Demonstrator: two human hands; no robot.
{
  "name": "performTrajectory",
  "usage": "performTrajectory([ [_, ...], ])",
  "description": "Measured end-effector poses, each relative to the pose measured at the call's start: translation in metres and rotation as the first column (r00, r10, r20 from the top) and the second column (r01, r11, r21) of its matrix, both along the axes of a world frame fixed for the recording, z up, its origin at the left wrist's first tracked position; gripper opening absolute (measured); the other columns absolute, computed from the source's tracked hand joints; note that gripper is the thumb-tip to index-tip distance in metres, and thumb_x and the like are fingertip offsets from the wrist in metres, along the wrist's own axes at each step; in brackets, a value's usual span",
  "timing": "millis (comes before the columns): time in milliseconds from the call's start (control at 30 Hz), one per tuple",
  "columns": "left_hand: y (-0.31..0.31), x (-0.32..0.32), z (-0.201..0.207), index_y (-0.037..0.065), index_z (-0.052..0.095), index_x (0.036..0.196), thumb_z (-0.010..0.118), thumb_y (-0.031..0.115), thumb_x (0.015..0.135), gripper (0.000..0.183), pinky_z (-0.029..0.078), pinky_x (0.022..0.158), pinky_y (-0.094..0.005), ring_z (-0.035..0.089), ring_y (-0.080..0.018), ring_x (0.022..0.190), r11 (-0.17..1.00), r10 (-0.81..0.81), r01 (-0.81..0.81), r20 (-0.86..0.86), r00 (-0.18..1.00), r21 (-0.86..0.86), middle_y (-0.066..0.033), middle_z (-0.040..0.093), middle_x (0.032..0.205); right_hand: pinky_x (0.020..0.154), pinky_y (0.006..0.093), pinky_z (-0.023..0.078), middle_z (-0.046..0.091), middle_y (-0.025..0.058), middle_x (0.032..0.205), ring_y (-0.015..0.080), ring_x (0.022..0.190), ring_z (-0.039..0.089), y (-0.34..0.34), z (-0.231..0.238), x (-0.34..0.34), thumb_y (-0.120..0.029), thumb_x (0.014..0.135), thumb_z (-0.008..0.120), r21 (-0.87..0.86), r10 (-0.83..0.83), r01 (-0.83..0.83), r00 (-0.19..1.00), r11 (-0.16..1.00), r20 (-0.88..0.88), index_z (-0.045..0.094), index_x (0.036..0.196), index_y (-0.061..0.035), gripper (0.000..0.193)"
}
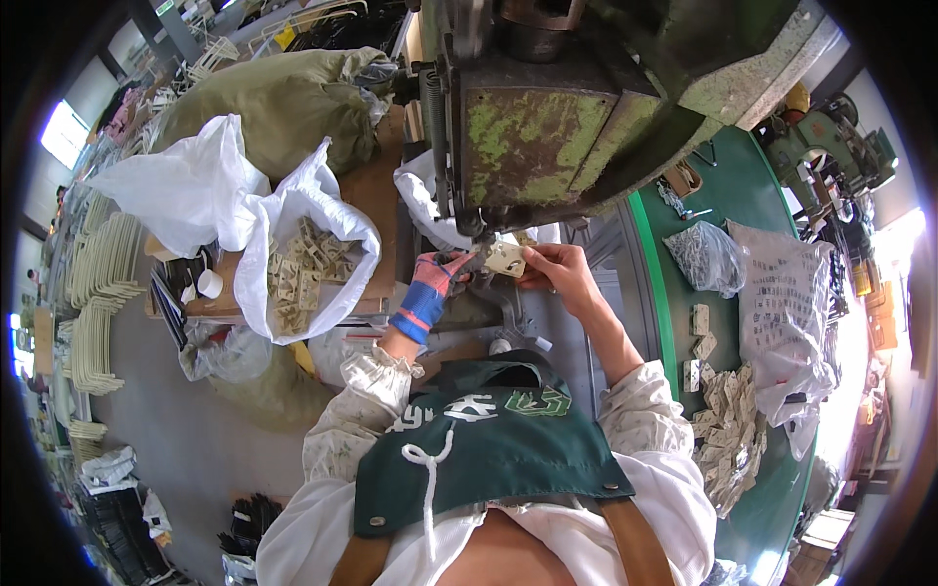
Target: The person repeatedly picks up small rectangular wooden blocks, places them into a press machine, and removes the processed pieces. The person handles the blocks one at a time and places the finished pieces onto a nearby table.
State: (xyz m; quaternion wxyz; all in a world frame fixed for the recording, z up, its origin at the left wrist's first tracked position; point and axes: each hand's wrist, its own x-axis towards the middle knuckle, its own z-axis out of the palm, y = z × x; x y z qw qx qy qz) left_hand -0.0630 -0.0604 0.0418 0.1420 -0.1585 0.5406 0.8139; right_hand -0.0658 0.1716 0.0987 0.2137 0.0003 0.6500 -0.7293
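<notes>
My right hand (559, 271), bare, pinches a small cream plate with holes (505, 259) between thumb and fingers, just below the head of a worn green press (537, 142). Close to the plate's left side is my left hand (435, 281), in a pink and blue knitted glove with dark fingertips. Its fingers are drawn together under the press; what they hold, if anything, is hidden. Similar cream pieces (311, 264) fill an open white sack (363, 256) on the left. More loose cream plates (731, 430) lie heaped on the green table (772, 488) to the right.
A large olive sack (278, 103) lies behind the white one. On the green table are a clear bag of small parts (705, 256), a pale plastic sack (782, 313) and a small cardboard box (681, 180). Stacked cream tube frames (103, 264) stand far left.
</notes>
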Motion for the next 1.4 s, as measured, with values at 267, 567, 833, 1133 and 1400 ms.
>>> performTrajectory([
  [267, 0.006, 0.028, 0.0, 0.0, 0.063, 0.094, 0.072, 0.011, 0.078, 0.021, 0.054, 0.075, -0.0348, 0.064, -0.0185, 0.082, 0.99, -0.043, 0.008, -0.249, 0.967, -0.141, -0.0081, 0.065, 0.087, 0.088, 0.0374, 0.044, 0.059, 0.0107, 0.115, 0.0267, 0.104, 0.056, 0.033, -0.127, -0.11, -0.012, 0.076, 0.061, 0.513, 0.27, 0.168, 0.692, 0.842, -0.67, 0.059, 0.115, -0.009, 0.039],
  [567, -0.066, 0.09, -0.052, -0.002, 0.065, 0.098, 0.069, 0.006, 0.078, 0.023, 0.053, 0.067, -0.0264, 0.063, -0.0168, 0.078, 0.987, 0.012, -0.054, -0.264, 0.965, -0.151, -0.0086, 0.064, 0.09, 0.099, 0.0407, 0.036, 0.056, 0.0173, 0.122, 0.031, 0.116, 0.05, -0.015, -0.138, -0.129, -0.029, 0.085, 0.045, 0.88, 0.557, 0.201, 0.708, 0.431, -0.435, 0.059, 0.115, -0.006, 0.04],
  [833, -0.087, 0.09, -0.025, -0.001, 0.059, 0.101, 0.07, 0.01, 0.076, 0.029, 0.054, 0.059, -0.0284, 0.063, -0.0182, 0.069, 0.941, 0.338, -0.338, 0.016, 0.941, -0.016, -0.0089, 0.061, 0.087, 0.078, 0.0479, 0.048, 0.058, 0.0227, 0.109, 0.0337, 0.099, 0.056, 0.029, -0.181, -0.13, -0.018, 0.087, 0.051, 0.495, 0.31, 0.256, 0.526, 0.83, -0.792, 0.06, 0.108, -0.0023, 0.028],
  [1133, -0.034, 0.051, -0.012, -0.004, 0.065, 0.092, 0.061, 0.012, 0.083, 0.018, 0.031, 0.042, -0.0183, 0.048, -0.0059, 0.049, 0.997, 0.069, -0.07, 0.01, 0.998, 0.038, -0.0056, 0.06, 0.074, 0.07, 0.0366, 0.05, 0.062, 0.0139, 0.095, 0.0222, 0.083, 0.059, 0.038, -0.151, -0.113, -0.015, 0.086, 0.057, -0.058, -0.022, 0.014, 0.991, 0.998, -0.136, 0.06, 0.1, -0.0011, 0.02],
  [1400, -0.02, 0.058, 0.005, -0.003, 0.064, 0.087, 0.062, 0.017, 0.084, 0.02, 0.025, 0.035, -0.0187, 0.04, -0.0043, 0.04, 0.993, 0.115, -0.114, -0.025, 0.993, 0.035, 0.001, 0.052, 0.058, 0.068, 0.03, 0.052, 0.064, 0.0085, 0.088, 0.0151, 0.075, 0.061, 0.032, -0.15, -0.116, -0.01, 0.084, 0.061, -0.052, 0.103, -0.108, 0.99, 0.993, -0.1, 0.062, 0.092, 0.0003, 0.013],
])
